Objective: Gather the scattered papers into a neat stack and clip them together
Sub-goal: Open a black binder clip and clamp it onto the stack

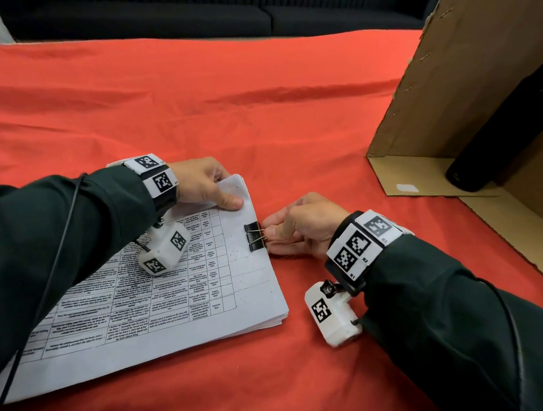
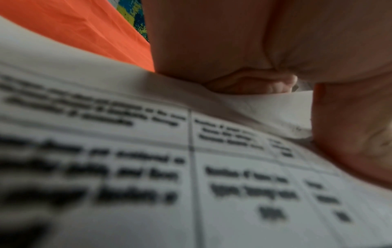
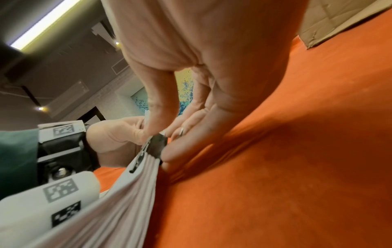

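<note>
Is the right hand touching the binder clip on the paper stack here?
Touching. In the head view the right hand pinches the wire handles of the binder clip on the edge of the paper stack; the right wrist view shows fingertips against it.

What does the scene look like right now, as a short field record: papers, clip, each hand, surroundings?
papers: one stack of papers, printed table on top, lying on the red cloth
clip: black binder clip on the stack's right edge, wire handles sticking out toward the right hand
left hand: left hand grips the stack's far corner, thumb on top
right hand: right hand pinches the clip's wire handles
surroundings: open cardboard box at right, with a dark object inside
</note>
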